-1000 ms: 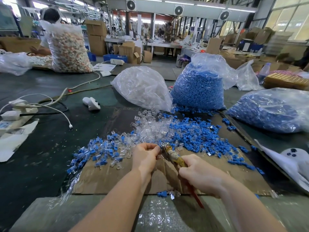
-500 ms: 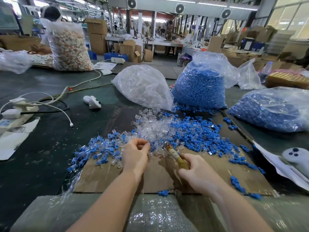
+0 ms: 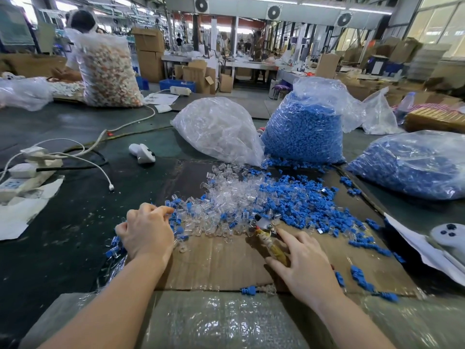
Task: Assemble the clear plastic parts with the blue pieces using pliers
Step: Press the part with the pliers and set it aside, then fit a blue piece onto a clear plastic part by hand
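On the cardboard, the right hand holds the pliers by the handle, nose toward the heap, ready for the next press. The left hand, fingers curled, is at the cardboard's left edge among assembled pieces, likely dropping one; whether it grips anything is hidden. Beyond, clear parts and blue pieces lie heaped mid-cardboard within reach; refill bags stand at the far edge.
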### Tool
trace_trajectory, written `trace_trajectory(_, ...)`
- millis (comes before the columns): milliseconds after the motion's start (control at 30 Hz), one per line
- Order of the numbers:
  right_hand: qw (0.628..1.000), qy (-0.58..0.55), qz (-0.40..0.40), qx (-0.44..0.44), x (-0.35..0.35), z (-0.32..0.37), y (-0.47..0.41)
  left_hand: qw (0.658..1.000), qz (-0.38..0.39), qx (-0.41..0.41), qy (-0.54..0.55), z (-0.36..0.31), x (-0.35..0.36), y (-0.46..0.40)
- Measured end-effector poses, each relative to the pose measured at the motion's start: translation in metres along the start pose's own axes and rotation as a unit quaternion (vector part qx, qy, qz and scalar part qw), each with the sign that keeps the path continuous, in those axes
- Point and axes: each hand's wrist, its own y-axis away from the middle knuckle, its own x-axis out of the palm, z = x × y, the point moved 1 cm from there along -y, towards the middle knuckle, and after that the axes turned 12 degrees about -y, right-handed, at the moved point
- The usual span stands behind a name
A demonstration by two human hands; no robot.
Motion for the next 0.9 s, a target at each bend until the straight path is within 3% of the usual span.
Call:
trace_trajectory(167, 1.000, 0.009, -0.014, -0.009, 0.003, -0.004, 0.003, 0.998, -0.006, 0.033, 0.048, -0.019, 0.000, 0.011)
trace_trajectory(367, 0.998, -0.057, -0.038, -0.001, 0.002, -0.006, -0.003, 0.958, 0.039, 0.178, 0.220, -0.067, 0.007, 0.047)
trace_trajectory(533, 0.993, -0.010, -0.111, 0.048, -0.016, -0.033, -0.026, 0.949, 0.054, 0.229, 0.211, -0.085, 0.019, 0.067)
trace_trajectory(667, 0.987, 0.076, -0.076, 0.120, -0.025, -0.056, -0.041, 0.953, 0.039, 0.233, 0.187, -0.083, 0.023, 0.071)
trace_trajectory(900, 0.983, 0.140, -0.090, 0.082, -0.028, -0.065, -0.046, 0.953, 0.048, 0.233, 0.188, -0.082, 0.022, 0.070)
